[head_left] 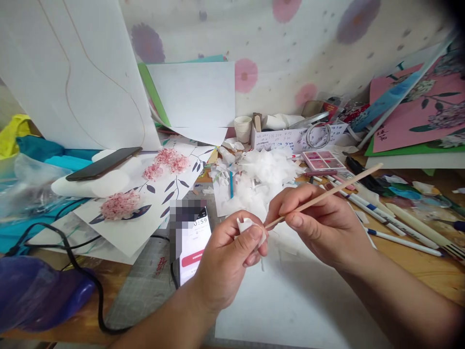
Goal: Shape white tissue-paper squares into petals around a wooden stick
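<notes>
My left hand (236,247) is closed on a small piece of white tissue paper (245,225), pinched between thumb and fingers. A thin wooden stick (334,190) is gripped in my right hand (316,223), slanting up to the right. The stick's lower end meets the tissue at my left fingertips; exactly how they touch is hidden by the fingers. Below both hands lies a white sheet of paper (290,300). Just behind them is a loose heap of white tissue pieces (267,167).
A lit phone (196,242) rests on a grey cutting mat (148,286) at left. Pink textured flowers (119,206) sit on painted paper. Pens (403,242), a palette (323,161) and a stack of paper cups (243,129) stand around. A black cable (82,269) loops at left.
</notes>
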Demonstrator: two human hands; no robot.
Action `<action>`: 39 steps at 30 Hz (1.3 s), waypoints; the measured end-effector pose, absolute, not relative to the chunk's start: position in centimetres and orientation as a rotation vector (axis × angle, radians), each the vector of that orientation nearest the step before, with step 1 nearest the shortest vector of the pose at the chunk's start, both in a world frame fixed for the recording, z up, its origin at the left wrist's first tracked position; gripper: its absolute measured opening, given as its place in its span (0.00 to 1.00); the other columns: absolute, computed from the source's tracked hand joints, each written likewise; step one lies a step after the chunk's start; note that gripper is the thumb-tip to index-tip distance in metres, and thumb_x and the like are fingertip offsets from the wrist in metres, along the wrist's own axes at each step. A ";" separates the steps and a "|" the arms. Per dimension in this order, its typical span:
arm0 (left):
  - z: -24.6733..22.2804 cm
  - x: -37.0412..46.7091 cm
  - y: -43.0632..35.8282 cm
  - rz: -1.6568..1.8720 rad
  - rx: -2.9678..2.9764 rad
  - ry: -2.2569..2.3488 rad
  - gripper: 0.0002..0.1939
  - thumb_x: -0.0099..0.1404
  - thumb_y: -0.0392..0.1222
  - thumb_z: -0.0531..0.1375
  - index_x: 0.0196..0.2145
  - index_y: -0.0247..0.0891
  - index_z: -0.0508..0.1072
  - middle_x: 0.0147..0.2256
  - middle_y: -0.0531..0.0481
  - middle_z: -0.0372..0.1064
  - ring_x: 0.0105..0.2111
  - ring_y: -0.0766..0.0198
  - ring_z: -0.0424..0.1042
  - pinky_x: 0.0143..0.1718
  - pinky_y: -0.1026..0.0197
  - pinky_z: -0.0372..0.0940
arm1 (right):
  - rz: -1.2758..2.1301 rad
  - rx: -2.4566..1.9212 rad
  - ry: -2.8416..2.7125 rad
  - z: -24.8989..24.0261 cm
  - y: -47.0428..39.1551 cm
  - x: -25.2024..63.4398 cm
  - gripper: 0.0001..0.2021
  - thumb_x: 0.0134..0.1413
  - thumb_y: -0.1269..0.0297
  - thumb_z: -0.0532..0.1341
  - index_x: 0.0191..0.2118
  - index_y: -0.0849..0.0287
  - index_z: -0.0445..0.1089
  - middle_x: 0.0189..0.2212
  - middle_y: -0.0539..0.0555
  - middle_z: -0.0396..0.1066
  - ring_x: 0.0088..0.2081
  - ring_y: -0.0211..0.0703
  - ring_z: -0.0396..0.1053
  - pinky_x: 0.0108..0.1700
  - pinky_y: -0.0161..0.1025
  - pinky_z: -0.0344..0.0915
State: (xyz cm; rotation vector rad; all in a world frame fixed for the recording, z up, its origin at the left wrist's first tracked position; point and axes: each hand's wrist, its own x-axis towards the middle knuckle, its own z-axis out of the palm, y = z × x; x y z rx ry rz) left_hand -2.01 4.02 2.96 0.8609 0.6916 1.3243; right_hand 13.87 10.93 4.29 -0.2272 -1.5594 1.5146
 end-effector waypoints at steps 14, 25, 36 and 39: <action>2.9 -2.3 4.1 1.322 0.861 0.711 0.08 0.63 0.42 0.64 0.31 0.37 0.71 0.22 0.57 0.64 0.20 0.75 0.51 0.23 0.67 0.45 | 1.429 -0.207 -1.620 4.8 10.5 14.0 0.04 0.60 0.69 0.62 0.40 0.57 0.72 0.35 0.57 0.74 0.38 0.45 0.73 0.37 0.40 0.69; 3.0 -2.4 4.0 1.351 0.850 0.721 0.05 0.62 0.43 0.66 0.32 0.40 0.76 0.23 0.56 0.65 0.21 0.76 0.53 0.23 0.68 0.46 | 1.371 -0.180 -1.667 5.1 10.5 14.2 0.04 0.61 0.71 0.60 0.40 0.58 0.72 0.34 0.55 0.72 0.38 0.43 0.72 0.39 0.39 0.68; 2.8 -2.7 3.8 1.316 0.901 0.764 0.05 0.61 0.43 0.67 0.32 0.42 0.76 0.23 0.57 0.64 0.22 0.74 0.54 0.25 0.65 0.47 | 1.263 -0.186 -1.730 5.3 10.6 14.3 0.03 0.60 0.71 0.61 0.39 0.59 0.72 0.33 0.56 0.73 0.36 0.43 0.72 0.37 0.39 0.68; 2.8 -2.7 3.9 1.306 0.895 0.737 0.05 0.62 0.43 0.66 0.32 0.40 0.76 0.23 0.56 0.65 0.22 0.74 0.54 0.25 0.65 0.47 | 1.254 -0.178 -1.740 5.3 10.6 14.3 0.03 0.60 0.71 0.61 0.39 0.60 0.72 0.33 0.56 0.73 0.36 0.42 0.72 0.37 0.38 0.68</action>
